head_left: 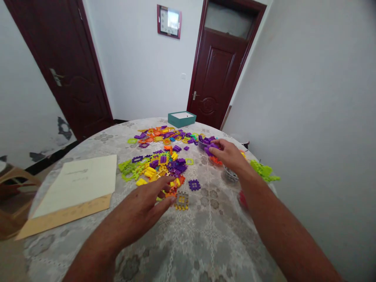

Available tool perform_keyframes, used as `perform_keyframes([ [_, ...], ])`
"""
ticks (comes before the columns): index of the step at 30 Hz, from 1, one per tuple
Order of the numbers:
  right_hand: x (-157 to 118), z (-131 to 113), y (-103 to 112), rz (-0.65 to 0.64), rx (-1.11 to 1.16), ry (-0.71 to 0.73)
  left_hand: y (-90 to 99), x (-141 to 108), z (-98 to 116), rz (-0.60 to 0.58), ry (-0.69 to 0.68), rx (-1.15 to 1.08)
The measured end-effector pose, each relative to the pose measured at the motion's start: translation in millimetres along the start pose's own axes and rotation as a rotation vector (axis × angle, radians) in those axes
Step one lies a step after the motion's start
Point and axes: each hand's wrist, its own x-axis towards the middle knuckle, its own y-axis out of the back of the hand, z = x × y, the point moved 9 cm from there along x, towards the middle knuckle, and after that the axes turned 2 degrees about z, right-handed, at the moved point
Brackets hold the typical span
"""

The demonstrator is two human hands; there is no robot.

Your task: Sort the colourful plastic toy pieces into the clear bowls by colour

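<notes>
My right hand (227, 153) reaches over the right side of the table, its fingers closed on purple plastic building pieces (209, 149). Just beyond it is a bowl (202, 145) of purple pieces. Under its wrist stands a grey basket (230, 174), partly hidden by the arm. My left hand (152, 197) hovers at the near edge of a mixed pile (160, 164) of yellow, purple, green and orange pieces, thumb and fingers apart. A grey square piece (182, 199) with a yellow one lies by its thumb. A purple square piece (194, 185) rests farther right.
Farther back spreads another heap of pieces (158, 138), with a teal box (181, 119) behind it. A white sheet on cardboard (79, 178) lies at the left. Green pieces (261, 170) and a red item (242, 199) sit along the right edge. A wooden chair (17, 196) stands at left.
</notes>
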Motion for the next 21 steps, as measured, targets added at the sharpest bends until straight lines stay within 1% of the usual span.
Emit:
perform_keyframes([
  [2, 50, 19, 0, 0.023, -0.129, -0.021, 10.4, 5, -20, 0.075, 0.046, 0.017],
  [3, 73, 32, -3, 0.032, -0.202, -0.045, 10.7, 7, -34, 0.106, 0.083, 0.016],
  [5, 114, 59, -9, 0.032, -0.415, -0.104, 3.6, 10, -60, 0.142, 0.144, 0.023],
  [6, 131, 72, -15, 0.014, -0.514, -0.117, -2.9, 12, -71, 0.138, 0.154, 0.041],
  [7, 146, 83, -19, 0.000, -0.577, -0.124, -9.4, 13, -81, 0.132, 0.149, 0.070],
  [9, 169, 101, -28, -0.026, -0.659, -0.113, -15.2, 14, -96, 0.176, 0.146, 0.145],
  [12, 193, 117, -41, -0.051, -0.734, -0.058, -19.0, 13, -105, 0.226, 0.123, 0.182],
  [15, 209, 126, -59, -0.099, -0.798, 0.021, -22.9, 12, -103, 0.219, 0.092, 0.178],
  [19, 219, 133, -88, -0.185, -0.831, 0.104, -27.4, 12, -100, 0.194, 0.075, 0.199],
  [21, 219, 134, -97, -0.207, -0.835, 0.121, -28.7, 13, -100, 0.183, 0.067, 0.204],
])
